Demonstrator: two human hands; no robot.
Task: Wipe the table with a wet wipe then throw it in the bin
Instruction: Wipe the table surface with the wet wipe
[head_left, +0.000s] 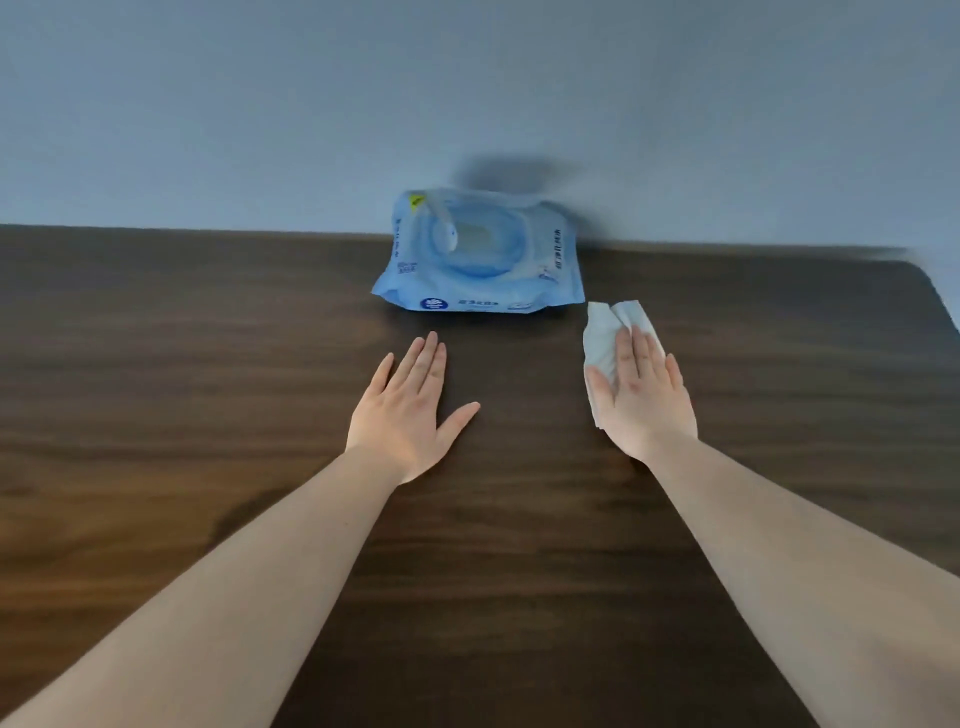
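Note:
A white wet wipe (602, 332) lies flat on the dark wooden table (208, 364), right of centre. My right hand (641, 400) rests palm down on top of it, fingers together and extended, pressing it to the surface. My left hand (410, 410) lies flat on the bare wood to the left, fingers straight, thumb spread, holding nothing. A light blue pack of wet wipes (478, 254) sits just beyond both hands against the wall, its lid flap up. No bin is in view.
A plain blue-grey wall (467, 104) runs along the table's far edge. The table's rounded far right corner (930, 280) is visible. Wood surface stretches to the left and towards me.

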